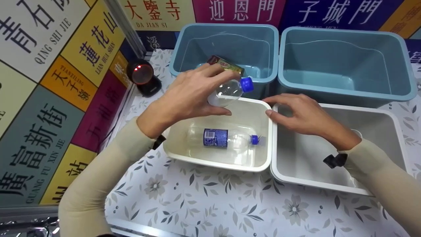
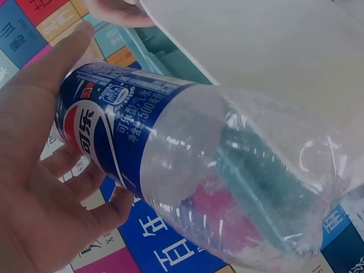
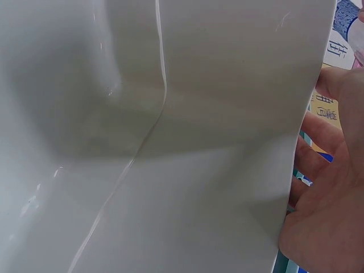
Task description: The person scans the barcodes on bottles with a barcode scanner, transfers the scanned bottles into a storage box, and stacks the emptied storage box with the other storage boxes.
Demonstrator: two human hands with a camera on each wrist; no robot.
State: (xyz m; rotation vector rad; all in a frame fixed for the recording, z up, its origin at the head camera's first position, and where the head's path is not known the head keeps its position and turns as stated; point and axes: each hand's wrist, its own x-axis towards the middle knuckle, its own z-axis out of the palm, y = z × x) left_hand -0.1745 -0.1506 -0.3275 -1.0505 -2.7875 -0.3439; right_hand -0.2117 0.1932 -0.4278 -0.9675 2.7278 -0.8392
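My left hand (image 1: 194, 93) grips an empty clear plastic cola bottle (image 1: 227, 93) with a blue cap, tilted above the left white bin (image 1: 197, 162). In the left wrist view, the bottle's blue label (image 2: 105, 128) lies against the palm, with fingers and thumb around it. Inside that bin lies another clear bottle (image 1: 238, 140) on its side, with a blue label and cap. My right hand (image 1: 301, 113) is at the back corner where the two white bins meet, thumb and fingertips right at the rims. In the right wrist view, its fingers show behind the rim of the right white bin (image 3: 227, 199).
Two blue bins stand behind the white ones; the left blue bin (image 1: 227, 29) holds a small printed box (image 1: 230, 65), next to the right blue bin (image 1: 345, 92). A black scanner-like device (image 1: 144, 77) with red lights stands at left. Panels with large characters wall the back and left.
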